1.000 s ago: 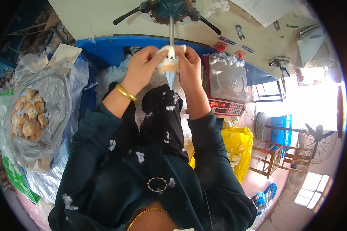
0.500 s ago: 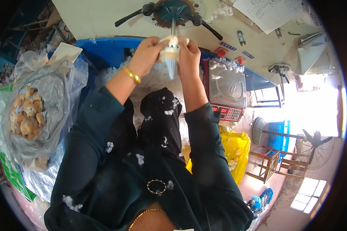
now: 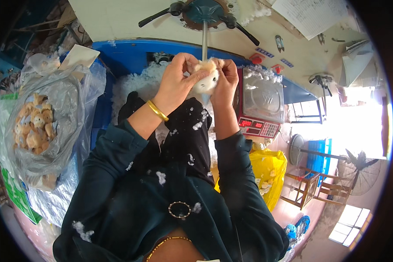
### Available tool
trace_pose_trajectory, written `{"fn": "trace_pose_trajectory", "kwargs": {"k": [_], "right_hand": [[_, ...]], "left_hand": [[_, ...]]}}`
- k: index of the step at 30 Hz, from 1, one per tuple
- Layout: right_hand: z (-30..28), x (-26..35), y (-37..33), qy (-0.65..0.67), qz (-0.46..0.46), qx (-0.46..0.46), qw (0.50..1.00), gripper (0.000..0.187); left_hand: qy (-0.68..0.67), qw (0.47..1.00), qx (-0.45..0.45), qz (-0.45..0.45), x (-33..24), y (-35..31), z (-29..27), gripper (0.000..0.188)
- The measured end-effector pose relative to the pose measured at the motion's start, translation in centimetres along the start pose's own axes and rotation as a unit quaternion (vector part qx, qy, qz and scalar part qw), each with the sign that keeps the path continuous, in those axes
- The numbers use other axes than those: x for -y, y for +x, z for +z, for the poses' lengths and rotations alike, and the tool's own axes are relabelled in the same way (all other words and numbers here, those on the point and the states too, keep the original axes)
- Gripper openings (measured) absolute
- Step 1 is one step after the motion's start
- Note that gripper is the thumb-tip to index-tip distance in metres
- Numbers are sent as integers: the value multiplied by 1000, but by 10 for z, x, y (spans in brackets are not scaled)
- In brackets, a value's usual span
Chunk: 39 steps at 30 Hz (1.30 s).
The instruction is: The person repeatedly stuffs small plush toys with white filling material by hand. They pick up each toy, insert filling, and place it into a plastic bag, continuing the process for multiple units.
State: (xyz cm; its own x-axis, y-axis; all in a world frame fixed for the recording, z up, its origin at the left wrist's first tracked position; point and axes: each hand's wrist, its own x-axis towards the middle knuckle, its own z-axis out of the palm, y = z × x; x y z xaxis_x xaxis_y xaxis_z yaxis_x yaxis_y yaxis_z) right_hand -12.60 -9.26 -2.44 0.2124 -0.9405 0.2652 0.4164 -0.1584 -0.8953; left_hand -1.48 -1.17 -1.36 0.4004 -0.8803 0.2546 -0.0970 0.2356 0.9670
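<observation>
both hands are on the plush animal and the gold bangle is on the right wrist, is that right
Wrong wrist: in the head view the gold bangle circles the wrist of the left hand, not that of the right hand. Both hands are on the plush animal.

Sm. plush animal toy (image 3: 209, 84) is hanging btwn L hand (image 3: 174, 83) & R hand (image 3: 226, 85), fingers pressing on both sides. Wht fuzzy face is pointing up twd the camera, tilting a bit, w/ dk eye & other sm. dk facial marks showing. Tan-orange fur is covering the top of its head; lt-blue pc. is dangling below the face, partly hidden. Head is sitting right at the lower end of a slim metal tube (image 3: 205, 41); can't tell if tube's going inside.
</observation>
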Motion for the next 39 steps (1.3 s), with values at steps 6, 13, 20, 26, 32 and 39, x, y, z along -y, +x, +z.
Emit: {"fn": "trace_pose_trajectory", "kwargs": {"k": [6, 13, 20, 26, 32, 39], "right_hand": [[33, -2, -24, -53, -116, -62, 990, 19], [1, 15, -11, 13, -13, 6, 1000, 13], [9, 28, -23, -15, -1, 3, 1000, 12], [2, -1, -9, 48, -17, 17, 999, 9], [-25, 16, -25, 33, 24, 18, 999, 8], [-48, 11, -38, -46, 71, 10, 996, 13]], "left_hand": [[8, 999, 42, -16, -4, -11, -11, 40], [-51, 996, 67, 10, -6, -15, 21, 60], [-254, 954, 119, -102, 2, -16, 3, 54], [-79, 996, 35, -29, 11, -13, 9, 70], [-1, 996, 22, 90, 13, -26, 25, 82], [21, 992, 116, -53, -12, -49, -24, 85]]}}
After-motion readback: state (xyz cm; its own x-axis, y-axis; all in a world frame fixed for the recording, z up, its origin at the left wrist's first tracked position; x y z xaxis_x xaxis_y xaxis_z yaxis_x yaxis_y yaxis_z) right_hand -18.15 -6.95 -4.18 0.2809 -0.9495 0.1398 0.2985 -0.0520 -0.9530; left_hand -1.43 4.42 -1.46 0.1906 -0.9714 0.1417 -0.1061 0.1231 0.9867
